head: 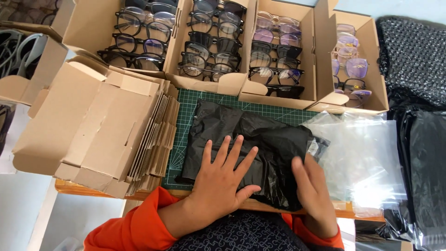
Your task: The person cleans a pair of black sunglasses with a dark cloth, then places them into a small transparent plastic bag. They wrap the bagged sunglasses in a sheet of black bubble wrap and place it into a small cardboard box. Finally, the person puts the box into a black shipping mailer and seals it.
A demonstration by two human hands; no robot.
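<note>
Black plastic bag point(260, 139): lies flat and crumpled on the green cutting mat point(186, 100), at the near edge of the bench point(69, 187) — directly under both hands.
Left hand point(222, 179): palm down on the bag's near left part, fingers spread wide, pressing flat; it grips nothing.
Right hand point(312, 188): open, laid flat on the bag's right edge, fingers together pointing away from the person.
Hands to each other: apart, with a strip of bag between them.
Clear bags point(367, 153): just right of the black bag, touching its edge.
Flat cardboard blanks point(102, 125): stacked left of the mat.
Boxes of glasses point(278, 51): in a row beyond the mat — well clear of the hands.
</note>
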